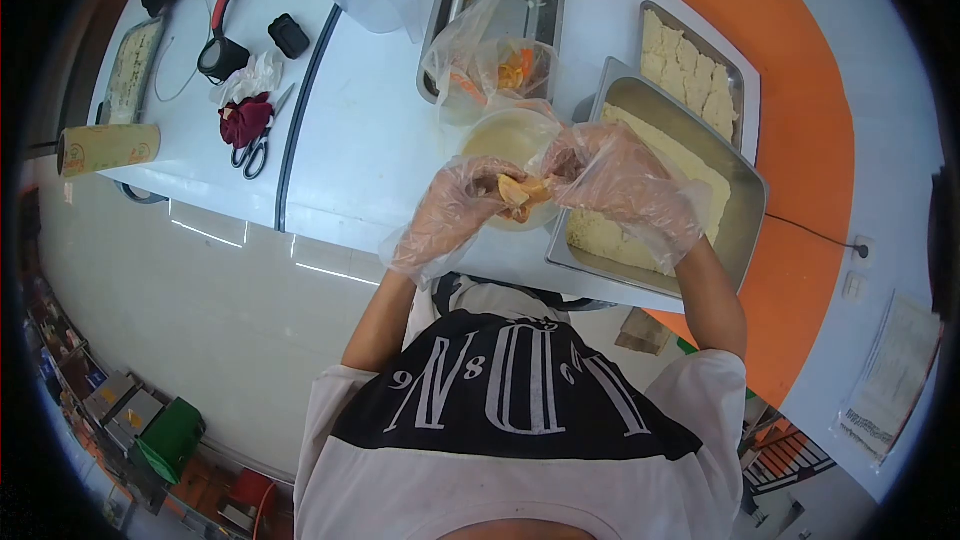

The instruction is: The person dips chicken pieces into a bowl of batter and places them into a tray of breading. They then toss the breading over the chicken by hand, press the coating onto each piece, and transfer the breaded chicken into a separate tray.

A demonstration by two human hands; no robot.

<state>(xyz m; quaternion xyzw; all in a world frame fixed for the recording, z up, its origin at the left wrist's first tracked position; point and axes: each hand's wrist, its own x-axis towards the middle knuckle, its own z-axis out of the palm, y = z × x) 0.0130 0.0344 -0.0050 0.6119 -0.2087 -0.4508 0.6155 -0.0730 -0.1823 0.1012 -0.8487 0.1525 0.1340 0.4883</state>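
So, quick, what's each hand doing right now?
Left hand: closed, gripping one side of an orange-brown food piece.
Right hand: closed, fingertips on its other side.

Left hand (450,212): in clear plastic, reaching far and slightly right, fingers bent inward, tips pinched together. Right hand (622,180): likewise covered, angled far and left, fingers curled, tips near the left hand's. Left forearm (380,320): bare, slanting in from the near left. Right forearm (712,290): bare, elbow bent, at the near right. Fingertips: partly hidden.
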